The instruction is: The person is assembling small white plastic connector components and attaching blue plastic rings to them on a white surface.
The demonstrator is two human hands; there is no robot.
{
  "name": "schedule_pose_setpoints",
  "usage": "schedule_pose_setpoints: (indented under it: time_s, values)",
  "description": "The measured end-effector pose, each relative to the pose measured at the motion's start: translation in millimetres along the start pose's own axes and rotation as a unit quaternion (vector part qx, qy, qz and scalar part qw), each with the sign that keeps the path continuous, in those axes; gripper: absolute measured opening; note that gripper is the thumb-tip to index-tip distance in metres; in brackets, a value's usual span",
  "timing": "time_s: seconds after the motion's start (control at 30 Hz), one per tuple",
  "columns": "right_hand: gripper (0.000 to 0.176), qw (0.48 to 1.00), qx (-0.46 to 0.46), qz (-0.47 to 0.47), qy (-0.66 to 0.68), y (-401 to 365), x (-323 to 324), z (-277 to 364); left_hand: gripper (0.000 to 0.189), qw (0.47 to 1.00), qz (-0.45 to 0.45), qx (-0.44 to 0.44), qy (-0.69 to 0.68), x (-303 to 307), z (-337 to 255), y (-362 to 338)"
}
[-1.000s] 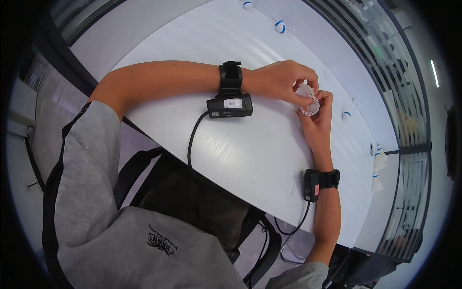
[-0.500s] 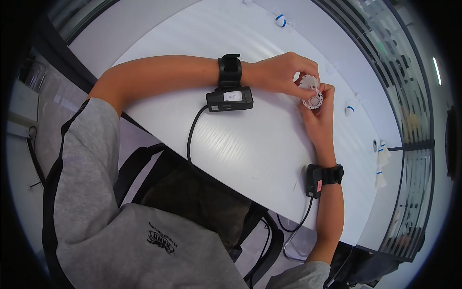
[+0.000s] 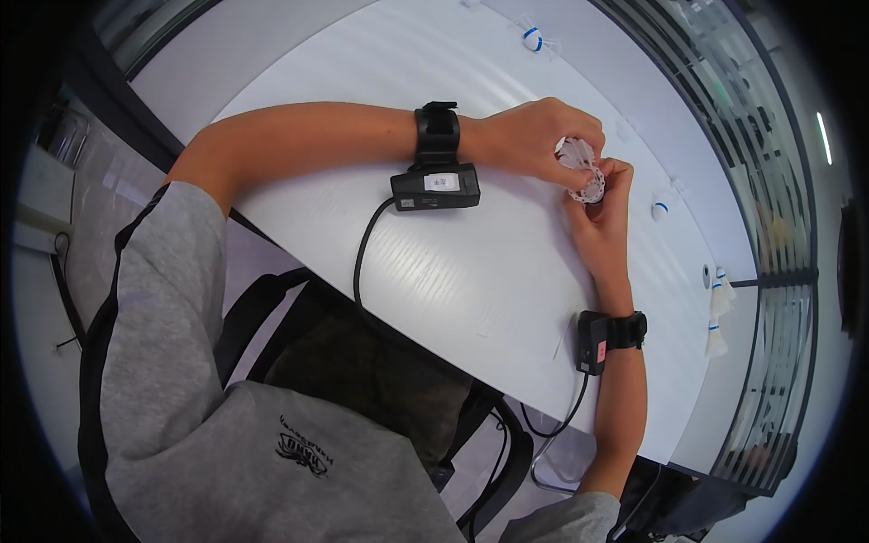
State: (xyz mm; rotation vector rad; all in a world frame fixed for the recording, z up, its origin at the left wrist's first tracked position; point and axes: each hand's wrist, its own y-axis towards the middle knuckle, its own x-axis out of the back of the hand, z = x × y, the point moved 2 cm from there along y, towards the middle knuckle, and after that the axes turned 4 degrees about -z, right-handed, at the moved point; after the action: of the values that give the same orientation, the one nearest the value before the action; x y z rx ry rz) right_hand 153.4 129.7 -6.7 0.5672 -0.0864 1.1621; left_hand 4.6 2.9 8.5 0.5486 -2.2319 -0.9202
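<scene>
A white shuttlecock [image 3: 576, 152] with an openwork skirt is between my two hands, above the white table [image 3: 434, 271]. My left hand [image 3: 534, 136] reaches in from the left, its fingers and thumb curled around the feathered upper part. My right hand [image 3: 602, 213] comes up from below, thumb and fingers closed around the lower, holed end. Fingers cover part of the shuttlecock, and I cannot make out whether a second piece is nested in it. Both wrists wear black straps; a boxy device [image 3: 434, 186] hangs at the left one and another device [image 3: 592, 343] at the right.
A blue-banded shuttlecock [image 3: 532, 39] lies at the far edge, and another shuttlecock [image 3: 660, 209] sits right of my hands. More shuttlecocks [image 3: 716, 338] lie near the right edge, beside a low partition. A black cable [image 3: 358, 271] runs from the left device over the table edge.
The shuttlecock has tilted between my fingers, so its feathered end shows wider and its holed end looks narrower. Both hands stay in nearly the same place.
</scene>
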Motion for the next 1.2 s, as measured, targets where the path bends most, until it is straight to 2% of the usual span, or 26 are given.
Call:
schedule_pose_setpoints:
  time_s: [0.1, 0.3, 0.4, 0.8, 1.2]
  values:
    - [0.044, 1.0, 0.001, 0.002, -0.014, -0.5, -1.9, 1.3, 0.032, 1.0, -0.004, 0.003, -0.003, 0.0, -0.9, 1.3]
    - [0.046, 1.0, 0.002, -0.005, -0.014, 0.1, -3.9, 3.4, 0.027, 0.999, -0.013, -0.01, 0.029, 0.7, -3.7, 1.6]
    - [0.046, 1.0, 0.002, -0.008, -0.025, -1.4, -3.9, 5.9, 0.017, 0.999, -0.017, -0.024, 0.022, 1.1, -6.6, 0.3]
    - [0.044, 1.0, 0.008, -0.013, -0.008, 0.1, -3.2, 3.2, 0.015, 0.998, -0.02, -0.034, 0.044, 1.5, -8.4, 0.1]
    - [0.047, 0.999, 0.031, -0.006, -0.03, 0.7, -1.6, 2.6, 0.013, 0.998, -0.009, -0.055, -0.004, 0.7, -6.1, 0.5]
